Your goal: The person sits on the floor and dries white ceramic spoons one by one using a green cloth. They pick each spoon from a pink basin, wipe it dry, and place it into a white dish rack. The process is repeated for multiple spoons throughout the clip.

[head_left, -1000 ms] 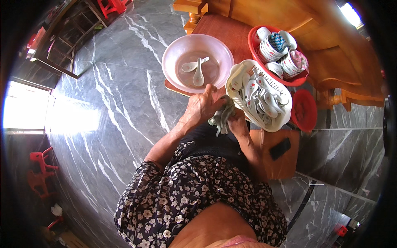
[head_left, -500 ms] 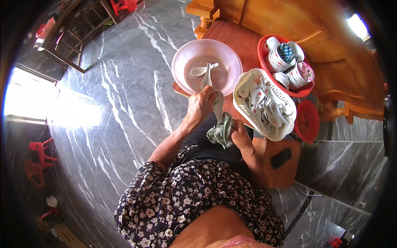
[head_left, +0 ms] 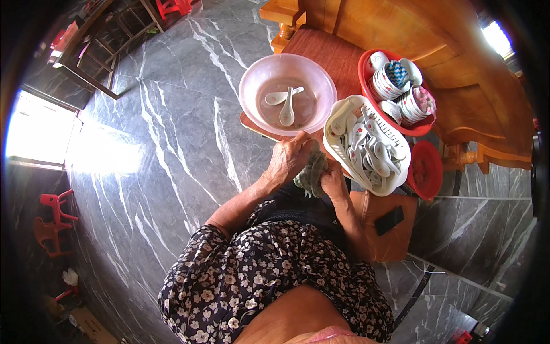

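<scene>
Just below the translucent pink basin (head_left: 250,109), my hands are together in front of my lap. My left hand (head_left: 289,157) is closed on a white soup spoon, now almost wholly hidden by its fingers and the cloth. The fingers of my right hand (head_left: 333,179) grip a grey-green cloth (head_left: 313,173), bunched up against the left fingers. Inside the basin lie two soup spoons, one nearly upright in view (head_left: 287,110) and one crosswise (head_left: 276,98). A white slotted basket (head_left: 333,150), right of my hands, holds many patterned soup spoons (head_left: 375,157).
A red tub (head_left: 364,77) with stacked bowls (head_left: 385,85) and cloths stands behind the basket. Nearby is a smaller red basin (head_left: 425,172). A dark phone (head_left: 389,221) lies on a brown seat (head_left: 366,246). A carved wooden backrest (head_left: 458,74) borders the reddish-brown bench surface (head_left: 326,49).
The cloth has moved up around the held spoon, which is now mostly covered. My left hand has shifted slightly right and down, closer to the right, uncovering more of the upright spoon in the basin.
</scene>
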A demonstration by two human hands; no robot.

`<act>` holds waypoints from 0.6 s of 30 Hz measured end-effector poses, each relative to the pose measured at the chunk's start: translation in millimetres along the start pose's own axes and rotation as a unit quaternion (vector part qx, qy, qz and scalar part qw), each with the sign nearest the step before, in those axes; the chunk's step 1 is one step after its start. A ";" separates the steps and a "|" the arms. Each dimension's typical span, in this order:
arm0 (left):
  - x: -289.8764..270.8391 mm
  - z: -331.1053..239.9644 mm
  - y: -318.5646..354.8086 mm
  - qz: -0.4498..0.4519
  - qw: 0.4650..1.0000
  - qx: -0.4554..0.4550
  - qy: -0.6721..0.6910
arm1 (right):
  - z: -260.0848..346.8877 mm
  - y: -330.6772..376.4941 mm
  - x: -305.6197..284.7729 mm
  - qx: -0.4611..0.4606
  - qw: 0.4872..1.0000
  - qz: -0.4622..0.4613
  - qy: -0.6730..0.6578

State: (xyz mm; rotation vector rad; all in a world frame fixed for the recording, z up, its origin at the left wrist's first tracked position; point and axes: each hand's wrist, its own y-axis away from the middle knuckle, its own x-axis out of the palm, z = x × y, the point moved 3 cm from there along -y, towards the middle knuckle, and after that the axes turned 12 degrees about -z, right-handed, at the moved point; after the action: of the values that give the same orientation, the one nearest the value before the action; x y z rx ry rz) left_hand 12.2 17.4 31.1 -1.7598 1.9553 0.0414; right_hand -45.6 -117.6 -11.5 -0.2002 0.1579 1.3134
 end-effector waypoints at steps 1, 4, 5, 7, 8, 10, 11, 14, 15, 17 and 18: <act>0.7 -1.3 0.6 0.005 1.000 0.000 0.001 | -0.2 -0.3 -0.9 -0.003 1.000 -0.002 0.010; 3.3 -2.6 1.4 0.014 1.000 0.011 0.007 | -1.7 0.4 1.5 0.002 0.998 -0.035 -0.057; 5.3 -0.7 1.4 0.011 1.000 0.021 0.010 | -3.1 0.0 0.8 0.000 0.998 -0.038 -0.051; 7.4 -0.4 2.0 0.017 0.999 0.025 0.015 | -5.0 -1.2 -0.9 -0.002 0.998 -0.045 -0.039; 7.9 -1.2 2.5 0.025 0.999 0.020 0.016 | -4.2 -1.9 -1.6 0.002 0.998 -0.050 -0.043; 9.6 -0.9 4.2 0.036 0.999 0.007 0.010 | 2.3 -3.4 -2.3 0.011 0.997 -0.059 -0.050; 11.2 0.2 5.3 0.038 0.999 0.001 0.004 | 4.6 -3.6 -2.1 0.018 0.996 -0.059 -0.062; 14.3 3.1 8.5 0.030 1.000 0.006 -0.005 | 1.8 -2.9 0.9 0.060 0.988 -0.058 -0.127; 15.2 2.8 9.0 0.027 1.000 0.012 -0.005 | -7.7 -1.2 3.2 0.087 0.981 -0.057 -0.165; 14.4 1.4 8.9 0.023 0.998 0.030 -0.046 | -21.5 2.2 4.7 0.121 0.968 -0.046 -0.216; 13.0 1.3 8.6 0.019 0.997 0.038 -0.068 | -24.1 3.1 6.0 0.127 0.964 -0.035 -0.230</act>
State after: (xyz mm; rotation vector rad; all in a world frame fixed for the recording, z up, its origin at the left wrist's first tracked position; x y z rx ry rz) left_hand 4.2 7.2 22.4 -1.6272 1.8682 0.0953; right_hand -47.2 -116.8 -36.4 0.3169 -0.0763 1.2231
